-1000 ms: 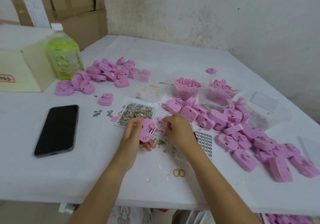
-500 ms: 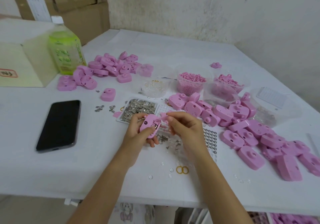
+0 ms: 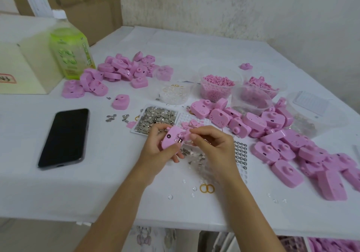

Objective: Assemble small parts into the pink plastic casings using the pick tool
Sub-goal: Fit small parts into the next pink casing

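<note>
1. The casings [image 3: 288,174] were all pink.
2. The phone [image 3: 64,137] was black.
3. The bottle [image 3: 71,57] was yellow-green, its cap [image 3: 58,14] white.
4. The table [image 3: 97,193] was white.
5. The two rings [image 3: 206,189] were yellow.
6. The metal bits [image 3: 155,118] were silver.

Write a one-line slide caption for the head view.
Left hand holds a pink casing; right hand pinches a small pink part.

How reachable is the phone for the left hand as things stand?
Probably yes, once freed: the left hand grips a casing, but nothing stands between it and the phone, which lies flat to its left.
</note>
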